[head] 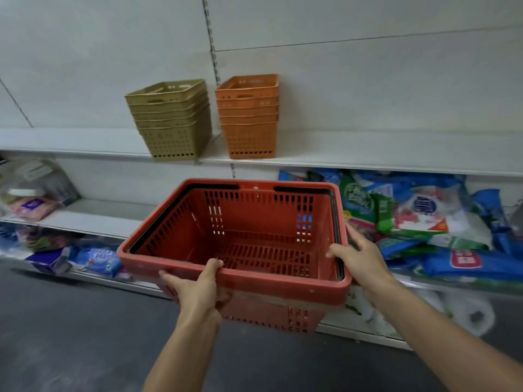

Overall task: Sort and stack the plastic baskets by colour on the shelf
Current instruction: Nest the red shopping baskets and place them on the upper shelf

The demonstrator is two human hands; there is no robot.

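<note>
While I stood at the shelf (368, 154), I held the red shopping basket (254, 239) in mid-air w/ both hands, below & in front of the shelf edge. My left hand (198, 287) gripped its near rim, thumb inside; my right hand (359, 258) clasped the right rim. Up on the shelf stood the olive stack (169, 120) & the orange stack (249, 117), side by side, just apart. Basket was empty, black handles folded down.
</note>
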